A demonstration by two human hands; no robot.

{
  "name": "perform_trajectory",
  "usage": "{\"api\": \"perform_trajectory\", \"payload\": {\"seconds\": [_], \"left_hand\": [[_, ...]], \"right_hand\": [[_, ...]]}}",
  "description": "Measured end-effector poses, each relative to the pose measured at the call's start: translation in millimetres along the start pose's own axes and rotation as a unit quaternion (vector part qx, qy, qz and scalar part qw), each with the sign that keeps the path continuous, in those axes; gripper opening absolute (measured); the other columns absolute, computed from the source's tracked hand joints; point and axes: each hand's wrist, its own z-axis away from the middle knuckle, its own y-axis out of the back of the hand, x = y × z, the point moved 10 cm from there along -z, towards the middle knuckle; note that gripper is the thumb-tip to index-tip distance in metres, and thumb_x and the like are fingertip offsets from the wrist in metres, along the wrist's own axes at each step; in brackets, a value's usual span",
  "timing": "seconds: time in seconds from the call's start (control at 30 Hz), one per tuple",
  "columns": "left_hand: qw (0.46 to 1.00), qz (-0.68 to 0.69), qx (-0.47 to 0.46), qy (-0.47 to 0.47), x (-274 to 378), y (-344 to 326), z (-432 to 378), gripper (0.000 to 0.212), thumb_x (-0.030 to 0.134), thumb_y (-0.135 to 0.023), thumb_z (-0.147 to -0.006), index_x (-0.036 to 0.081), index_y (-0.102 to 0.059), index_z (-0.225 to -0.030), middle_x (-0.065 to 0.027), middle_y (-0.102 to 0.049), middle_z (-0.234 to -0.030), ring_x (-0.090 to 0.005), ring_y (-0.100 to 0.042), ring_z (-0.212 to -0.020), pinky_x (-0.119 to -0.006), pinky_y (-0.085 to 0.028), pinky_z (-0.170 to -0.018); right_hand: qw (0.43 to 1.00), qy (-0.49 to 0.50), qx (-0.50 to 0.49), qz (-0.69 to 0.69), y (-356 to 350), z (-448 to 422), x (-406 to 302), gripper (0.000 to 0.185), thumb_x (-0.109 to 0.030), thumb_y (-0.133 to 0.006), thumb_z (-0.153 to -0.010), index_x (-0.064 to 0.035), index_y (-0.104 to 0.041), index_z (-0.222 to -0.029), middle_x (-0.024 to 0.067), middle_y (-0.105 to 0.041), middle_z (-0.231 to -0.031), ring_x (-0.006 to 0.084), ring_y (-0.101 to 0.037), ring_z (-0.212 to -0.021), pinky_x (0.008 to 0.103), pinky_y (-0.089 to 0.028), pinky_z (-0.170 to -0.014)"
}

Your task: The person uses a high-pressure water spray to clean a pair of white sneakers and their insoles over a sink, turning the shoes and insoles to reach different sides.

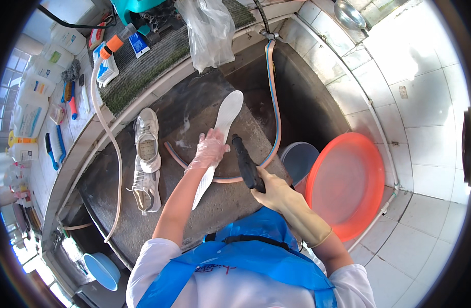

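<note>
My left hand (210, 149), in a clear plastic glove, holds a white shoe insole (231, 109) down on the dark stone slab (239, 202). Below the palm a white strip (204, 184) continues; the hand hides whether it is a second insole. In a pale rubber glove, my right hand (274, 188) grips a black spray gun (246, 163), its nozzle pointing up and left beside the insole. No water jet can be made out. To the left lie two white lace-up shoes, one (147, 140) above the other (147, 188), touching.
A pink hose (273, 84) with a blue stripe runs from the tap across the slab. Right are a deep basin (316, 100), a grey bucket (299, 161) and an orange tub (345, 184). A pale hose (114, 144) hangs left; brushes (57, 144) and bottles (29, 115) line the ledge.
</note>
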Motion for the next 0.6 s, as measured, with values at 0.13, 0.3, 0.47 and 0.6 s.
{"api": "perform_trajectory", "payload": {"seconds": [0.13, 0.3, 0.47, 0.6], "left_hand": [[0.999, -0.014, -0.027, -0.014, 9.0, -18.9, 13.6, 0.068, 0.035, -0.054, -0.096, 0.0, -0.031, -0.149, -0.0158, -0.029, -0.158, -0.0331, -0.028, -0.146, -0.055, -0.022, -0.118], [0.999, -0.028, -0.029, -0.004, 9.5, -19.5, 11.9, 0.068, 0.038, -0.054, -0.096, 0.003, -0.032, -0.149, -0.0128, -0.03, -0.158, -0.0317, -0.031, -0.145, -0.059, -0.021, -0.117], [0.997, -0.058, -0.058, 0.012, 10.4, -23.2, 6.7, 0.066, 0.04, -0.053, -0.096, 0.005, -0.034, -0.149, -0.0106, -0.028, -0.159, -0.0297, -0.03, -0.145, -0.06, -0.022, -0.116], [0.995, -0.064, -0.076, 0.006, 12.6, -20.7, 6.1, 0.066, 0.041, -0.052, -0.097, 0.006, -0.033, -0.149, -0.0098, -0.029, -0.158, -0.0287, -0.031, -0.144, -0.059, -0.023, -0.116]], "right_hand": [[0.998, 0.012, -0.023, 0.051, -20.1, -6.3, -6.1, 0.062, -0.032, -0.063, -0.087, -0.0103, -0.038, -0.14, 0.0273, -0.064, -0.111, 0.0437, -0.064, -0.102, 0.0491, -0.052, -0.089], [0.998, 0.029, 0.046, 0.031, 8.7, -10.4, -21.9, 0.058, -0.029, -0.061, -0.088, -0.0071, -0.041, -0.138, 0.0298, -0.066, -0.106, 0.0436, -0.065, -0.099, 0.0493, -0.052, -0.088], [1.0, 0.0, 0.008, 0.02, 8.2, -10.5, -15.4, 0.06, -0.027, -0.059, -0.089, -0.0071, -0.038, -0.142, 0.0301, -0.065, -0.111, 0.0424, -0.065, -0.103, 0.0489, -0.051, -0.091], [0.999, -0.012, 0.036, 0.007, 23.2, -15.5, -14.4, 0.06, -0.028, -0.059, -0.089, -0.0076, -0.04, -0.142, 0.0302, -0.065, -0.11, 0.0428, -0.065, -0.103, 0.0478, -0.051, -0.092]]}}
